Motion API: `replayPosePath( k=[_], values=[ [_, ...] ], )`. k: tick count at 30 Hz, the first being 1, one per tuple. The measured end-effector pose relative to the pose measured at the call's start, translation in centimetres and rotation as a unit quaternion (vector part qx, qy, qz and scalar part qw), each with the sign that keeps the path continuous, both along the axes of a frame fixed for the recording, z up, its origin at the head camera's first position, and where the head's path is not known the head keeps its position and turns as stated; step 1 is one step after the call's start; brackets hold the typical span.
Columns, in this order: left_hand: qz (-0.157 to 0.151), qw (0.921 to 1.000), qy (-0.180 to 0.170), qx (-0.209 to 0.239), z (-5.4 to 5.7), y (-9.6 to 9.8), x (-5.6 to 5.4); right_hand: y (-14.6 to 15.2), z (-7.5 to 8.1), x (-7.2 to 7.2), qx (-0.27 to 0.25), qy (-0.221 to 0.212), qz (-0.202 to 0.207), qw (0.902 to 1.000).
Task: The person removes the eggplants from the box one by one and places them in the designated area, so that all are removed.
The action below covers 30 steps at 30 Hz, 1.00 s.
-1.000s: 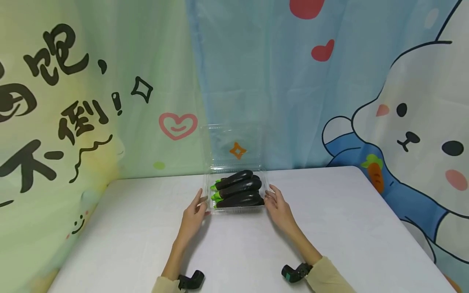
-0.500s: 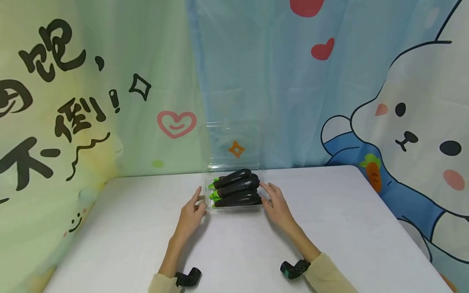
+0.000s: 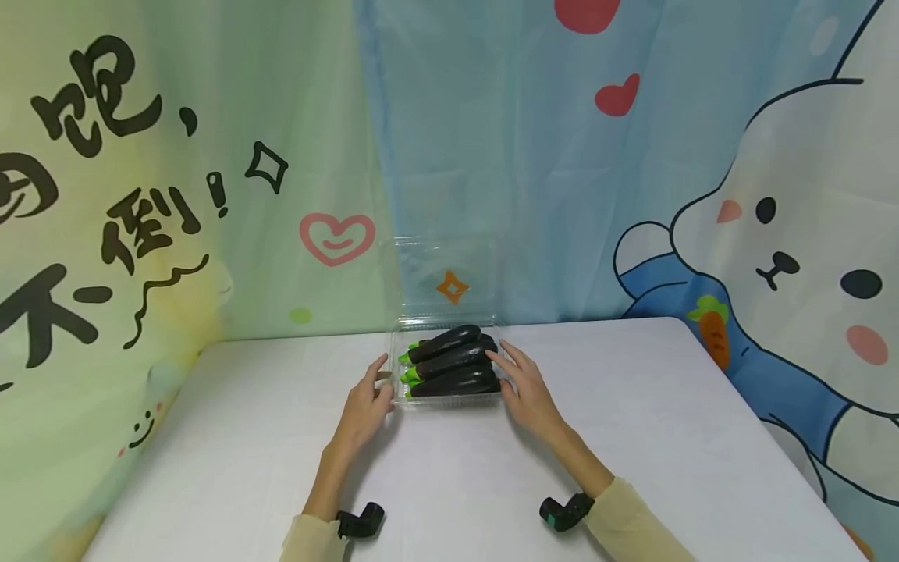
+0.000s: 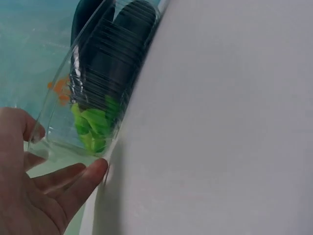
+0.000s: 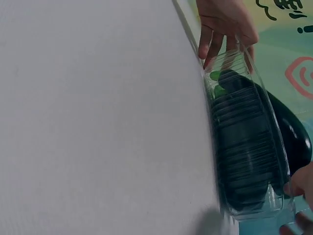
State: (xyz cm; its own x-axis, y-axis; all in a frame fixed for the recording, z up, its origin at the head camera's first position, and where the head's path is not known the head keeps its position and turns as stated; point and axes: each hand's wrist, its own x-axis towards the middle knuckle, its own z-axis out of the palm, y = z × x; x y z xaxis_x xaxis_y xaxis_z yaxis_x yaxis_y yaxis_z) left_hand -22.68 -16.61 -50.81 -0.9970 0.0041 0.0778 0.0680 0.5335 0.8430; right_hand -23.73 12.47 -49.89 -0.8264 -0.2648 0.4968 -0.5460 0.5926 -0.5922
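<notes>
At twelve o'clock on the bench (image 3: 449,476), eggplants (image 3: 455,361) lie in the box (image 3: 444,403), left grip (image 3: 364,404) loosely spread against its nine-o'clock end, seemingly steadying it, right grip (image 3: 531,400) spread over three, neither clasping anything.

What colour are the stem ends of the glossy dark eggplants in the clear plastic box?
The stem ends are bright green, showing best in the left wrist view.

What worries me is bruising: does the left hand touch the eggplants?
Apart: the left wrist view shows the wall of the clear container between the left hand and eggplants.
</notes>
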Motion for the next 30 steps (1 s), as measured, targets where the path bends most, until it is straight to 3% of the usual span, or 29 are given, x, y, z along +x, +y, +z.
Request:
replayPosePath(
  k=[5, 10, 15, 20, 30],
  values=[
    [0.004, 0.9999, 0.008, -0.011, 0.0, 0.1, -0.3, -0.3, 0.2, -0.3, 0.014, 0.06, 0.041, 0.9973],
    [0.014, 0.9996, 0.013, -0.023, -0.2, 0.4, -0.3, -0.8, 1.0, -0.1, 0.016, 0.071, 0.098, 0.9925],
    [0.014, 0.9989, 0.024, -0.039, -0.4, 0.9, -0.5, -1.7, 2.0, -0.3, 0.076, 0.099, 0.147, 0.9813],
    [0.004, 0.9973, 0.04, -0.062, -0.5, 0.9, -0.6, -3.0, 3.0, -0.9, 0.116, 0.127, 0.167, 0.9709],
    [-0.029, 0.9951, 0.053, -0.078, -0.4, 0.7, -0.8, -4.4, 3.8, -2.0, 0.155, 0.103, 0.194, 0.9632]
  ],
)
